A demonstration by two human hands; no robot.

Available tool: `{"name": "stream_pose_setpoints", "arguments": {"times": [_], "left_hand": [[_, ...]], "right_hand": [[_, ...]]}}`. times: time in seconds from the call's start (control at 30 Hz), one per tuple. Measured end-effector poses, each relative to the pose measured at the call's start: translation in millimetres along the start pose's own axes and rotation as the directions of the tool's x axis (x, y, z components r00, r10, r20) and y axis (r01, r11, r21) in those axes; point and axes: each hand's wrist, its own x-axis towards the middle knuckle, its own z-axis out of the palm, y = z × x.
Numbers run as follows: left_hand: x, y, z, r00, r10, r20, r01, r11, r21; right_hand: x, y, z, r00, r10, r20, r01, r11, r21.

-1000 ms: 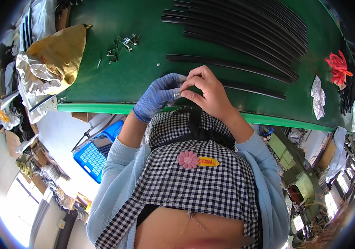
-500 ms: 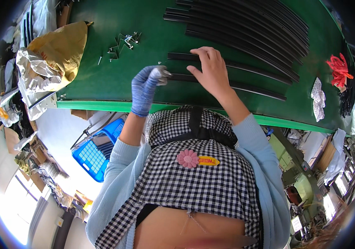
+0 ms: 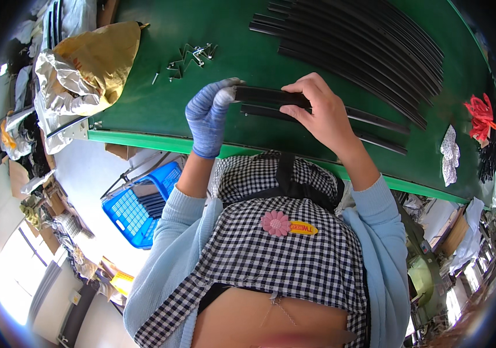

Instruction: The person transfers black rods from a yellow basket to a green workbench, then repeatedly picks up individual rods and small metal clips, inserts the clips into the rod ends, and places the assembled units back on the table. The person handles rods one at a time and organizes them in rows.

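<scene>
My left hand (image 3: 209, 116), in a blue knitted glove, grips the left end of a long black strip (image 3: 271, 96) above the green table (image 3: 161, 110). Bare, my right hand (image 3: 317, 110) holds the same strip a little further right, fingers curled over it. Another black strip (image 3: 375, 122) lies on the table just beneath. A bundle of long black strips (image 3: 364, 46) lies across the far part of the table. A few small metal clips (image 3: 190, 56) sit left of my hands.
A crumpled yellow and silver bag (image 3: 85, 69) rests at the table's left end. A red object (image 3: 481, 113) and a patterned white cloth (image 3: 449, 152) lie at the right end. A blue plastic crate (image 3: 137, 203) stands on the floor below the table edge.
Both hands have moved from near my chest out over the table. They now hold a black strip between them, lifted off the table.
</scene>
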Motion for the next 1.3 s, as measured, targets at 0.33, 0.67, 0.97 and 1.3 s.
{"name": "stream_pose_setpoints", "arguments": {"times": [0.33,0.67,0.97,1.3], "left_hand": [[5,17,7,0.877,-0.132,0.463,0.357,0.824,-0.440],[1,33,5,0.719,-0.313,0.621,0.647,0.629,-0.432],[9,52,4,0.704,-0.430,0.566,0.670,0.667,-0.326],[23,76,4,0.763,-0.002,0.647,-0.239,0.928,0.285]], "right_hand": [[-4,-27,-24,0.997,-0.077,0.000,0.075,0.976,0.203],[-17,-27,-32,0.997,0.050,0.051,-0.061,0.966,0.253],[-19,-24,-34,0.997,0.070,0.015,-0.071,0.971,0.230],[-17,-16,-44,0.995,0.043,0.088,-0.068,0.952,0.300]]}}
